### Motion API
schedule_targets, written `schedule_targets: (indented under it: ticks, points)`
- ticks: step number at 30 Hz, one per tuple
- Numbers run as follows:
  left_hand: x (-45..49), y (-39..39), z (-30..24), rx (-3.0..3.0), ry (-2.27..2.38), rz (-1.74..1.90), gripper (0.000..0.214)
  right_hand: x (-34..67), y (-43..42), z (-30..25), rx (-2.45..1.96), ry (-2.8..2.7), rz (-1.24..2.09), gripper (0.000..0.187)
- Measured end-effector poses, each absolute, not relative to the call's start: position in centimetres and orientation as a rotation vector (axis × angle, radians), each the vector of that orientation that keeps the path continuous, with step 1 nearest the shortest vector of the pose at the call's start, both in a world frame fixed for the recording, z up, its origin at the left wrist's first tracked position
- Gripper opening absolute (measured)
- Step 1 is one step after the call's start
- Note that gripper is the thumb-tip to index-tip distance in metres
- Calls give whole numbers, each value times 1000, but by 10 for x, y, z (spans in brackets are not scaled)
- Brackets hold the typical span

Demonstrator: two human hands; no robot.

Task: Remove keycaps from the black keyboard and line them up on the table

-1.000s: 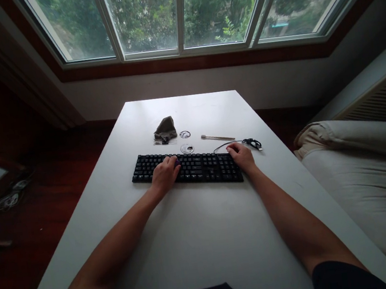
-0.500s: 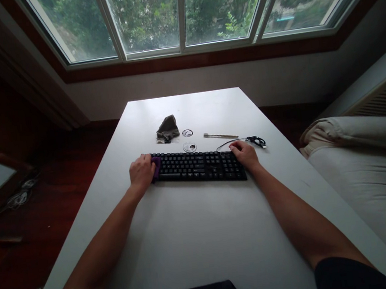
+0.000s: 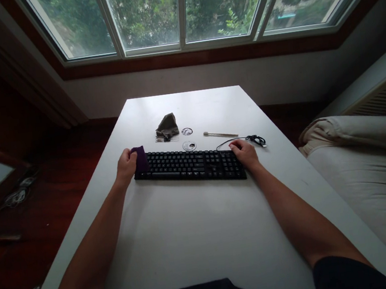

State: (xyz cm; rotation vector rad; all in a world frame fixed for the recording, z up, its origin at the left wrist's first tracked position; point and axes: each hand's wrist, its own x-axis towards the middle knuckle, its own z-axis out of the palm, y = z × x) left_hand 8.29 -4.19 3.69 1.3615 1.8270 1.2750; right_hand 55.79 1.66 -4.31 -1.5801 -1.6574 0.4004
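A black keyboard [image 3: 190, 164] lies across the middle of a white table [image 3: 197, 229]. My left hand [image 3: 125, 166] is at the keyboard's left end, closed on a small purple cloth [image 3: 140, 159] that rests against the end keys. My right hand [image 3: 246, 154] lies on the keyboard's right end with fingers curled over the far corner, holding it. The keyboard's black cable [image 3: 254, 141] trails off just beyond my right hand.
Behind the keyboard lie a crumpled grey-brown cloth [image 3: 167, 126], two small round clear pieces [image 3: 187, 131], and a thin stick-like tool [image 3: 220, 134]. A cushioned sofa [image 3: 371, 173] stands to the right, windows [image 3: 179, 11] run along the far wall, and cables [image 3: 15, 196] lie on the dark floor at left.
My left hand has slid with the purple cloth from the keyboard's middle leftward to its left end. My right hand has stayed on the right end.
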Motion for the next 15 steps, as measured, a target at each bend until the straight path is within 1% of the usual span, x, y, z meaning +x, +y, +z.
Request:
schedule_targets:
  ticks: [3,6,11,15]
  points:
    - [87,-40,42,1007,1374,1440,17,558,17,-43,-1574,-1657,398,26]
    - [88,-40,49,854,1150,1458,21,558,17,-43,-1579,-1659,391,26]
    - [86,-36,48,785,1109,1608,17,558,16,-43,-1577,-1665,393,25]
    - [87,-31,41,887,1230,1494,16,559,17,-44,-1573,-1665,386,26]
